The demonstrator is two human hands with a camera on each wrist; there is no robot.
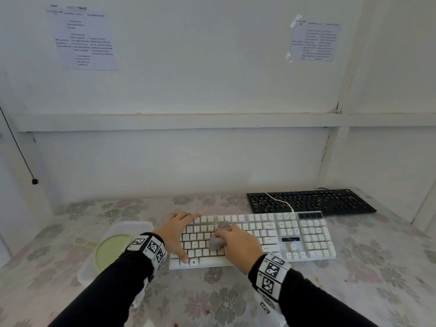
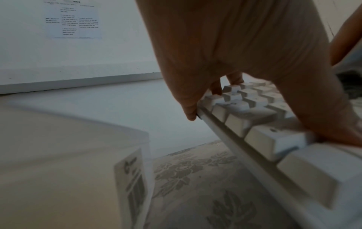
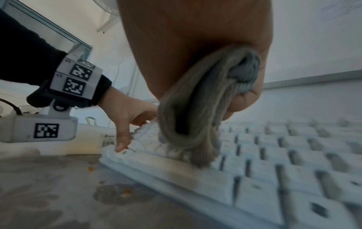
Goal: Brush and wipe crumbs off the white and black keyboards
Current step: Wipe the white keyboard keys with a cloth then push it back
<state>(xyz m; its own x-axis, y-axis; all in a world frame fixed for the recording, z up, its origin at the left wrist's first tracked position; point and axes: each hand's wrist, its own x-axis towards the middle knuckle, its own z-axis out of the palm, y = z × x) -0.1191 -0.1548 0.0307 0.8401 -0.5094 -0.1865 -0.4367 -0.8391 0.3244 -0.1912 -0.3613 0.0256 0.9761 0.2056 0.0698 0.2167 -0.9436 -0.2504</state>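
Observation:
A white keyboard (image 1: 295,234) lies across the middle of the table, and a black keyboard (image 1: 311,201) with orange crumbs on its keys sits behind it at the right. My left hand (image 1: 175,233) lies spread over the white keyboard's left end, fingers straight, thumb at the front corner and fingertips (image 2: 191,113) over its left edge. My right hand (image 1: 238,244) grips a bunched grey cloth (image 1: 218,239) and holds it on the keys left of centre. In the right wrist view the grey cloth (image 3: 197,117) hangs from my fist onto the white keyboard (image 3: 274,178).
A translucent plastic box (image 1: 111,253) with a pale green lid inside stands just left of the white keyboard. The flowered tablecloth (image 1: 212,303) shows a few orange crumbs (image 3: 127,191) in front of the keyboard. A white cable (image 1: 278,199) runs over the black keyboard. White walls close in behind and right.

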